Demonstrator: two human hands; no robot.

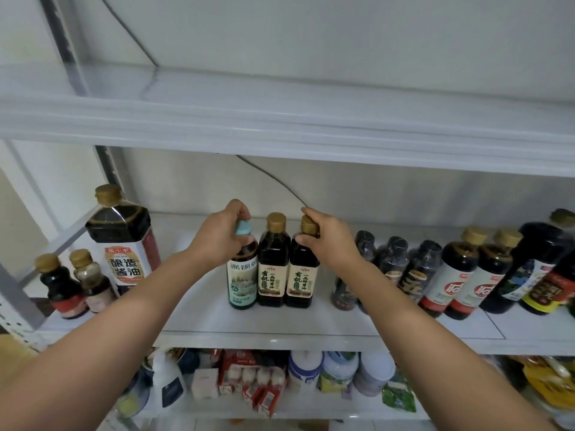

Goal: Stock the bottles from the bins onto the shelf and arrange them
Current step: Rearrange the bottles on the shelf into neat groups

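Three bottles stand side by side in the middle of the white shelf (pixel 280 329). My left hand (pixel 222 236) grips the neck of the blue-capped bottle (pixel 243 275) with the green label. A gold-capped dark soy bottle (pixel 273 269) stands untouched between my hands. My right hand (pixel 326 239) grips the gold cap and neck of a matching dark soy bottle (pixel 302 275) on the right. All three stand upright on the shelf and touch each other.
A large soy jug (pixel 123 241) and two small bottles (pixel 74 281) stand at the left of the shelf. A row of several dark bottles (pixel 435 272) fills the right. The upper shelf (pixel 280 119) hangs overhead. Packaged goods (pixel 264 381) crowd the shelf below.
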